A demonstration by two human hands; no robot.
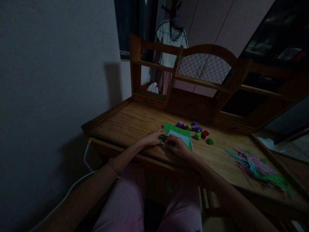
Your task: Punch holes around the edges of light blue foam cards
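Green sheets (170, 126) with a light blue sheet (182, 137) on top lie near the desk's front edge, and a pink edge shows at their right side. My left hand (155, 137) is at the left edge of the sheets, its fingers closed. Beside it my right hand (176, 145) rests over their lower part, fingers bent together. A small pale piece shows between the two hands at the fingertips. What exactly each hand grips is too small and dark to make out.
Purple, red and green punches stand behind and right of the sheets, including a red one (205, 134) and a green one (210, 141). A pile of blue, pink and green cut strips (256, 166) lies at the right. The wooden desk (116, 124) has shelves behind.
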